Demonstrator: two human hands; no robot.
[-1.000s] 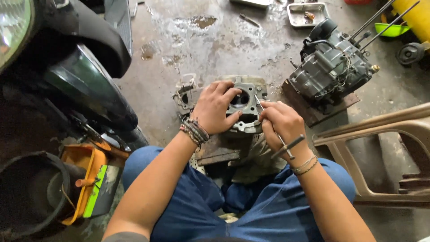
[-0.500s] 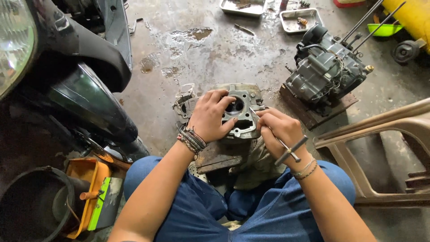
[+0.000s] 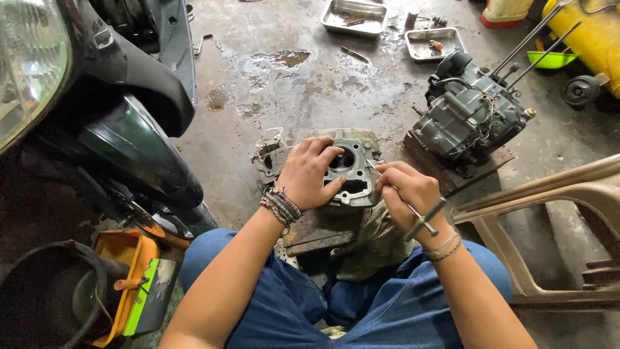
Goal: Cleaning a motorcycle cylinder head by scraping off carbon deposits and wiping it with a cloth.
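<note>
A grey metal engine cylinder head [image 3: 354, 169] rests on a wooden block [image 3: 316, 229] in front of my knees. My left hand [image 3: 309, 173] grips its left side, thumb on the near face and fingers over the top edge. My right hand [image 3: 412, 192] holds a thin metal T-handle tool [image 3: 413, 213], its tip against the right edge of the cylinder head. A dirty rag [image 3: 374, 245] lies under my right hand.
A motorcycle engine [image 3: 470, 113] sits on a board at the right. Metal trays [image 3: 354, 15] with small parts lie on the wet concrete floor beyond. A scooter front [image 3: 97, 110] is at the left, an orange tray [image 3: 132, 278] below it, a tan plastic chair [image 3: 555, 213] at the right.
The view has tilted so more of the far floor and trays shows. My hands keep the same grip, and the tool has shifted slightly along the cylinder head's right edge.
</note>
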